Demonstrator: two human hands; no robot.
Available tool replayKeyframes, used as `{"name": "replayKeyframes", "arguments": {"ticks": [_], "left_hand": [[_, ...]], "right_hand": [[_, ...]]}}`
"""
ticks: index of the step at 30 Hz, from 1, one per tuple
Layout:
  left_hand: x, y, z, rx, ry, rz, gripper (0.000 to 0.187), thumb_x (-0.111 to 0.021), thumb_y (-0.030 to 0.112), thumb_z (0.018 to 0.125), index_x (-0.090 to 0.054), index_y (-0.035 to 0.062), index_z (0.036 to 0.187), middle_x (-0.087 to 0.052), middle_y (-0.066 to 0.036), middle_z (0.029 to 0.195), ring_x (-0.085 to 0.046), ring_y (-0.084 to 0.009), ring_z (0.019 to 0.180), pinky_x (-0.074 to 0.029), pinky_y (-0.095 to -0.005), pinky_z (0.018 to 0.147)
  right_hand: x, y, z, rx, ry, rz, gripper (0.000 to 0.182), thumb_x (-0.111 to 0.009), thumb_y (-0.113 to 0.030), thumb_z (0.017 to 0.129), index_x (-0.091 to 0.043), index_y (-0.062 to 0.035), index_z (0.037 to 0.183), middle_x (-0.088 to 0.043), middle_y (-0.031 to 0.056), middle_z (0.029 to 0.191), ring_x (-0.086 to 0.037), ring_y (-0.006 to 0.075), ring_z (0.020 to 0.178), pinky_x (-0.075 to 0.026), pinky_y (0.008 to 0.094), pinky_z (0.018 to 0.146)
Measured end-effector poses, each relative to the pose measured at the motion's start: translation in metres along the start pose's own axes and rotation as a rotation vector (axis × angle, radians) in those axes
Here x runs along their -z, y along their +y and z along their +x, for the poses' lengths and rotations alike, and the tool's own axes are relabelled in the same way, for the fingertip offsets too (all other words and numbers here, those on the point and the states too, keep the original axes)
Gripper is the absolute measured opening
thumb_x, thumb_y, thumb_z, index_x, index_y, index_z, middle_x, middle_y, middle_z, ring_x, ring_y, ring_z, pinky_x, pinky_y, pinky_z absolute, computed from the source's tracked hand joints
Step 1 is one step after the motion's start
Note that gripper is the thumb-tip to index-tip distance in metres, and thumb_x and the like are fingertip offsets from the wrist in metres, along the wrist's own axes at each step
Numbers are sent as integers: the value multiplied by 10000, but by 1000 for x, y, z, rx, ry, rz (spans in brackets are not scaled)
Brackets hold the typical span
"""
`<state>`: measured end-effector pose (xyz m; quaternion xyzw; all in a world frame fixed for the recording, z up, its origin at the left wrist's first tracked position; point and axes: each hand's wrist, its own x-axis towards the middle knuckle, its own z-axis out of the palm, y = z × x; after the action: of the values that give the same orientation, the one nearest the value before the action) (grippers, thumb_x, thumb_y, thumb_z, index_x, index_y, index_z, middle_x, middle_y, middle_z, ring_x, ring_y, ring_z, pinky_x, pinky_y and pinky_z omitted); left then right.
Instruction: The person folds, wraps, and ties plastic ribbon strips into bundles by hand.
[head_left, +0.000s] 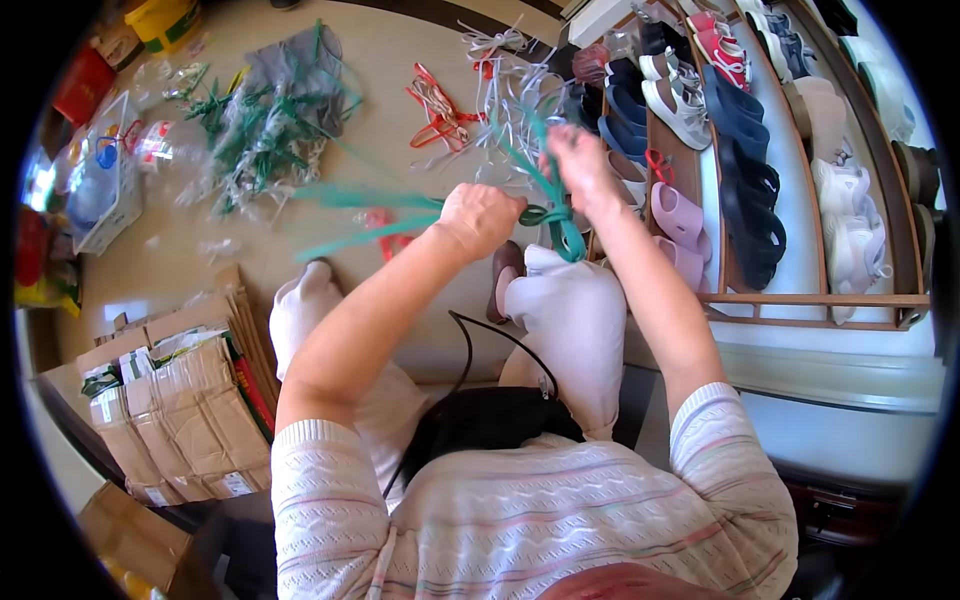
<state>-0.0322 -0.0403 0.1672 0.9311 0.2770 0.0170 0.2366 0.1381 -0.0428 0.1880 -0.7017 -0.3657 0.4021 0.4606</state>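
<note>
My left hand (482, 216) is closed around a bundle of green plastic strapping (365, 198) whose loose ends stick out to the left. My right hand (578, 162) is raised a little higher and pinches another stretch of the same green strapping, which loops down between the two hands to a knot-like coil (560, 222) above my knee. Both forearms reach forward over my lap.
A pile of green and white straps (262, 130) lies on the floor ahead, with red straps (440, 110) and white straps (505, 75) beyond. A wooden shoe rack (810, 298) full of shoes stands at right. Flattened cardboard (185, 400) is stacked at left. A black bag (485, 420) rests on my lap.
</note>
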Motion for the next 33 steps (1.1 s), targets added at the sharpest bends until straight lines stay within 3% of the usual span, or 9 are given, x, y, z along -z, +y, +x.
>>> {"name": "replayKeyframes", "arguments": {"ticks": [10, 11, 12, 16, 21, 26, 30, 31, 33], "left_hand": [[-17, -19, 3, 111, 124, -130, 207, -431, 126, 854, -489, 47, 1036, -606, -195, 737, -593, -376, 740, -464, -472, 657], [-32, -29, 2, 163, 109, -128, 202, -425, 125, 851, -500, 58, 1026, -610, -199, 753, -598, -374, 751, -470, -469, 656], [-50, -42, 1, 215, 90, -122, 198, -418, 125, 849, -510, 68, 1015, -614, -203, 769, -603, -373, 762, -476, -467, 654], [-45, -62, 5, 230, 223, -289, 172, -442, 147, 847, -541, 91, 976, -619, -206, 787, -607, -368, 786, -472, -480, 658], [1, -66, -15, 173, 1, -1079, 258, -629, 296, 822, -619, 73, 951, -340, 76, 549, -266, -23, 438, -197, -196, 387], [8, -77, -22, 91, 29, -1204, 291, -659, 325, 800, -621, 99, 980, -393, 63, 586, -324, -31, 476, -230, -197, 411], [11, -75, -23, 43, 77, -1319, 367, -682, 336, 775, -613, 74, 1022, -450, 58, 652, -382, -30, 555, -289, -188, 490], [13, -76, -23, 31, 80, -1370, 388, -688, 337, 768, -610, 63, 1031, -471, 58, 670, -402, -29, 578, -310, -187, 519], [11, -86, -23, -35, 59, -1411, 510, -717, 343, 732, -567, 34, 1109, -547, 13, 787, -495, -85, 731, -384, -227, 660]], "right_hand": [[59, -125, 51, 121, 20, 841, 152, -407, -156, 844, -509, -46, 824, -380, 8, 503, -352, 144, 413, -279, 263, 392], [76, -145, 42, 533, 75, 537, 175, -417, -167, 849, -532, -49, 789, -403, 7, 503, -399, 151, 427, -325, 270, 405], [121, -169, 64, 549, -176, 650, 123, -380, -116, 855, -470, -40, 820, -288, -8, 518, -283, 109, 434, -254, 252, 394], [179, -224, 40, 483, 172, 488, 161, -428, -181, 865, -488, -32, 865, -252, -15, 515, -222, 108, 426, -194, 248, 394], [181, -221, 36, 390, 142, 405, 220, -391, -228, 910, -493, -35, 888, -277, -13, 544, -247, 118, 435, -220, 250, 415], [177, -217, 36, 325, -143, 419, 276, -337, -244, 939, -503, -24, 922, -322, -6, 612, -333, 114, 548, -293, 254, 506], [107, -218, 20, 368, -40, 422, 355, -301, -303, 956, -569, -71, 933, -636, 67, 775, -599, 149, 598, -514, 274, 508], [92, -220, 16, 348, -55, 374, 348, -327, -302, 949, -584, -67, 954, -631, 44, 794, -604, 170, 690, -520, 308, 633], [71, -222, 6, 286, -33, 282, 315, -325, -288, 944, -494, -114, 743, -421, -15, 538, -431, 138, 464, -373, 276, 430]]}}
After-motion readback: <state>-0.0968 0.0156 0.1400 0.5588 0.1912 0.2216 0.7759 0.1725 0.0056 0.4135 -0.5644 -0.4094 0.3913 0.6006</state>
